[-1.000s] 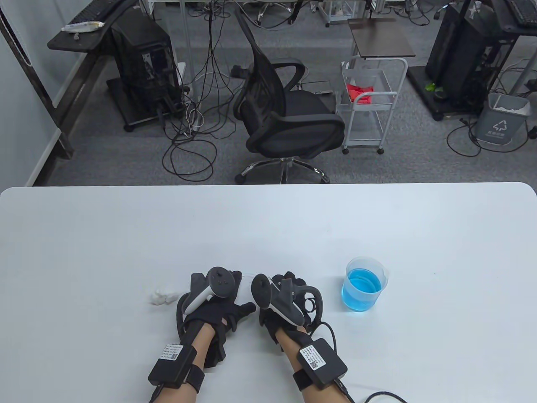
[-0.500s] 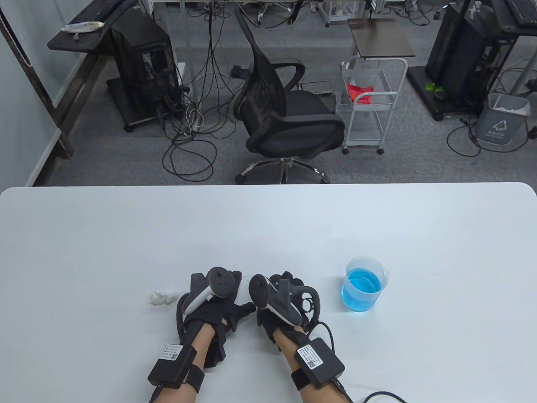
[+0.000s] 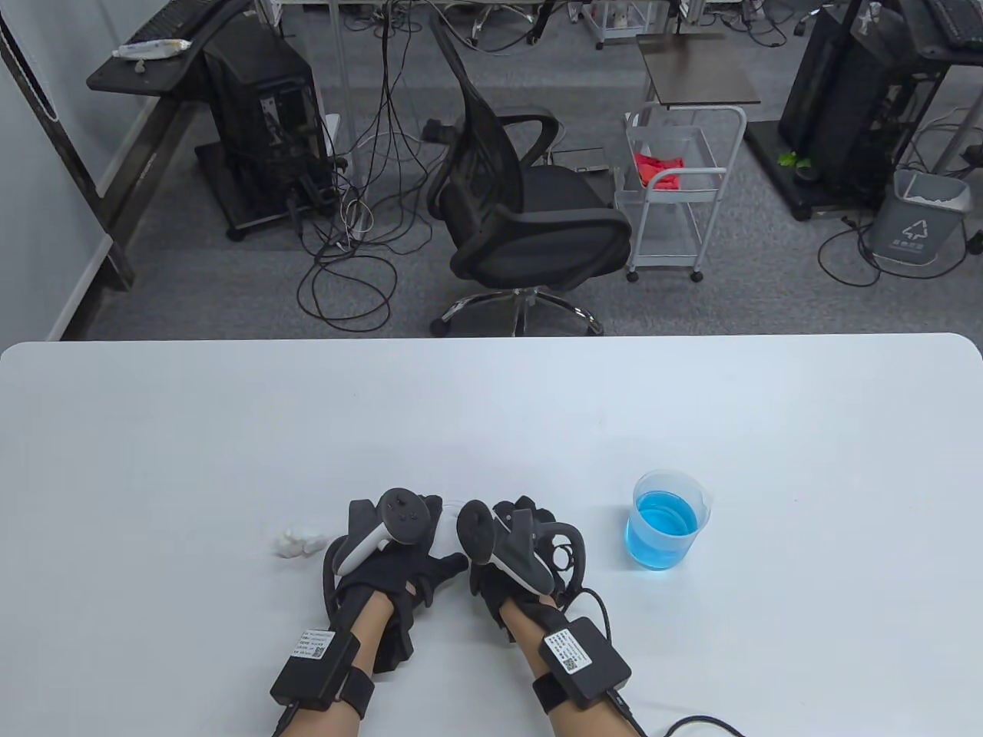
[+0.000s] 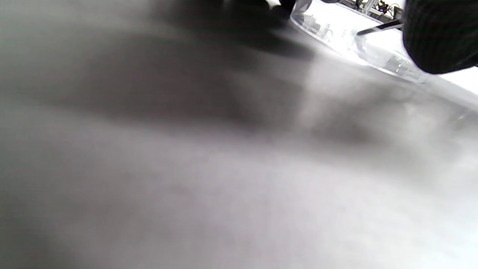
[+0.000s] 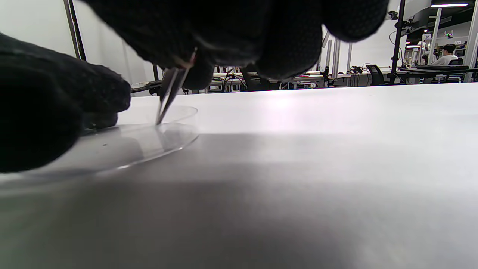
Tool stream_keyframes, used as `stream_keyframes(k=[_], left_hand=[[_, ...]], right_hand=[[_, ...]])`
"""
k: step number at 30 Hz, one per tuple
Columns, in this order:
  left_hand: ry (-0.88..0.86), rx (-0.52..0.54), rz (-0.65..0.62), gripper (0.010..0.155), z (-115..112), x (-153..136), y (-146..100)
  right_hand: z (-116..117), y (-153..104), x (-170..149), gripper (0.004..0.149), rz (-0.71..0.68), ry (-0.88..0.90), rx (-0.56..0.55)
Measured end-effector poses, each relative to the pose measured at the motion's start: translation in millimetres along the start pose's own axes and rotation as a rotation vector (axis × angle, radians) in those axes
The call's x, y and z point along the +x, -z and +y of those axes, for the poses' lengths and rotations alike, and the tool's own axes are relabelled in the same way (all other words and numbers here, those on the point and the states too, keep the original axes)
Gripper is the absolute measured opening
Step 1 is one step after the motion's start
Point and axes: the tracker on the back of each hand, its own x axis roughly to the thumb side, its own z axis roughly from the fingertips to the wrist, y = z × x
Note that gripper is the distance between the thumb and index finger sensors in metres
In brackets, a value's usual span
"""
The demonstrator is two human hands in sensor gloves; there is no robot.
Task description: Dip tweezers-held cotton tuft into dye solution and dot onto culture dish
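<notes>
Here, slim metal tweezers [image 5: 170,93] taper into the round, clear dish [image 5: 149,144].

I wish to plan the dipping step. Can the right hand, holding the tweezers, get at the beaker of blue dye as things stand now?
Probably yes. The beaker of blue dye stands open-topped on the table on the right hand's own side, with only bare tabletop between them. The tweezers point down at the clear culture dish.

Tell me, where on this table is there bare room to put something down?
The table's whole far half is bare, as is the wide stretch left of the cotton tufts and the strip right of the beaker of blue dye. It is crowded at the near middle, where the left hand and right hand meet over the clear dish with the tweezers.
</notes>
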Motion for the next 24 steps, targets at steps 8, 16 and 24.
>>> stream_keyframes(k=[8,16,24], left_hand=[[0.0,0.0,0.0,0.095,-0.1,-0.2,0.0],[-0.001,0.0,0.0,0.095,-0.1,-0.2,0.1],[-0.002,0.0,0.0,0.095,-0.1,-0.3,0.1]], right_hand=[[1.6,0.1,0.9,0.036,-0.022,0.016,-0.004],[2.1,-0.1,2.8,0.036,-0.025,0.016,-0.003],[2.5,-0.9,5.1,0.036,-0.036,0.003,0.008]])
